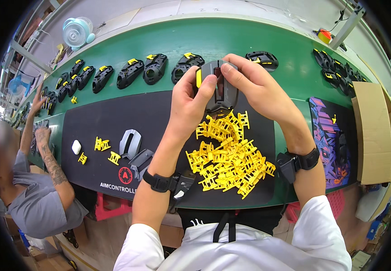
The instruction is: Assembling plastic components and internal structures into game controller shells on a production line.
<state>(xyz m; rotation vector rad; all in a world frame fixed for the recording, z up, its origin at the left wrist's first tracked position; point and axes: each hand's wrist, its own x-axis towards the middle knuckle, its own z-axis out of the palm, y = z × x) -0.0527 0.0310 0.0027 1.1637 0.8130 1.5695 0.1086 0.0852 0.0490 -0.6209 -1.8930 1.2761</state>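
Over the far edge of the black mat, both hands grip a black computer mouse shell from its two sides. My left hand is closed round its left side, thumb on top, by a yellow piece. My right hand wraps the other side, its thumb pressing near the top of the shell. Below the hands lies a heap of yellow plastic frame-shaped parts. Left of my left forearm are a grey curved cover, another grey cover and a few loose yellow parts.
Several black mouse shells with yellow parts line the green table; more cluster at far right. A small white case sits on the mat. A cardboard box stands right. At left, a co-worker reaches over the table.
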